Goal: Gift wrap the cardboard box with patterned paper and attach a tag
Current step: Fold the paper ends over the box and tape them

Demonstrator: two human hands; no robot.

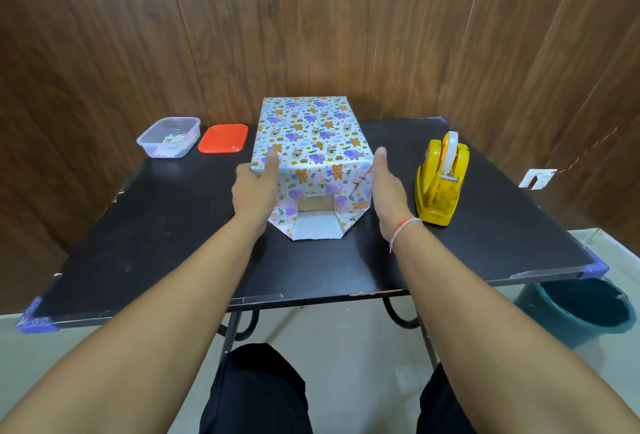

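Observation:
A cardboard box wrapped in white paper with cartoon animals (308,136) stands in the middle of the black table (156,226). On its near end the flaps are folded in, a patch of bare cardboard (315,204) shows, and the bottom flap (316,227) lies flat on the table with its white side up. My left hand (254,188) grips the box's near left corner, thumb on top. My right hand (388,191) presses flat against the near right side, thumb up. Whether its fingers curl round the box I cannot see.
A yellow tape dispenser (441,179) stands right of the box. At the back left are a clear plastic tub (169,137) with small items inside and its red lid (223,138). A teal bucket (585,309) sits on the floor at the right. A wood-panelled wall rises behind the table.

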